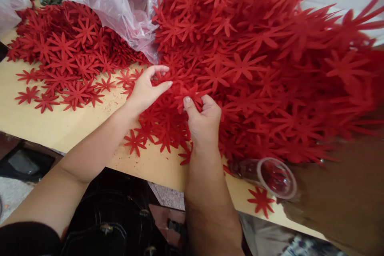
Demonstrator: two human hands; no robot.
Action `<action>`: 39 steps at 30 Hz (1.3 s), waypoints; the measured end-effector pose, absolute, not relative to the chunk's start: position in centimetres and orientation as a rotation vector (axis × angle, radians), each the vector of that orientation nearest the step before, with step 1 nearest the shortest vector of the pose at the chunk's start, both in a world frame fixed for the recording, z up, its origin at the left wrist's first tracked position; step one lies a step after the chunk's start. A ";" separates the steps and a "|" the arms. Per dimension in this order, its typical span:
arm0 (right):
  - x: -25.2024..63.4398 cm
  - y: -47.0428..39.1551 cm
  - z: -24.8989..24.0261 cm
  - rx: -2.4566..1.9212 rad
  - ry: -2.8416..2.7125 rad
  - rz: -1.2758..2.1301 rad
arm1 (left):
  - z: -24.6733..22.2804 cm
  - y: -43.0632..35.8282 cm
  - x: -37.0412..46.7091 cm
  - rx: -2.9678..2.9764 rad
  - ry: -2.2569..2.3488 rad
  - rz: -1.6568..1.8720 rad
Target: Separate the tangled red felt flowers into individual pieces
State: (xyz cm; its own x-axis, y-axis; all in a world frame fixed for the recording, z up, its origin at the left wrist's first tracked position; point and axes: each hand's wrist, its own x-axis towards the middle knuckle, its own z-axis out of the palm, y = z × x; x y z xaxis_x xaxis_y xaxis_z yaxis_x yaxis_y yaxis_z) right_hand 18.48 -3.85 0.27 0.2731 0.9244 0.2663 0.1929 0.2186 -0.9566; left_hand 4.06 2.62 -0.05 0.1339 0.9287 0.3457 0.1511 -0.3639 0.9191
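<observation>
My right hand pinches a red flower-shaped cutout between thumb and fingers, in front of a large heap of the same cutouts. Just to its left is my left hand, with thumb and forefinger apart and nothing visible between them. Its other fingers are partly hidden. More red cutouts lie below and behind both hands, including one loose flower near my left forearm.
A second pile of red cutouts covers the table's left part. Behind the hands stands a clear plastic bag. At the right a transparent cup lies on its side, beside a single cutout near the table edge.
</observation>
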 end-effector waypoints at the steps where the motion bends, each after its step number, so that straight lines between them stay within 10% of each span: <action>1: 18.6 -3.8 0.2 -1.277 -1.181 0.697 | -0.1 2.5 4.1 1.690 1.073 1.300; 39: 17.6 -3.6 -0.3 -1.144 -1.186 0.901 | 2.3 1.4 5.1 1.034 1.044 1.287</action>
State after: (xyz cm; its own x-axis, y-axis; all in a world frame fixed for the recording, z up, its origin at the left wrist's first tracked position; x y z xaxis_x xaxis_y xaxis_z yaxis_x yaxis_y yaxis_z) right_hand 17.64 -3.64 -0.27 0.1808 0.9582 0.2215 0.0435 0.2172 -0.9751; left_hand 5.09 1.39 2.28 0.0115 0.9998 -0.0169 -0.2228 0.0190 0.9747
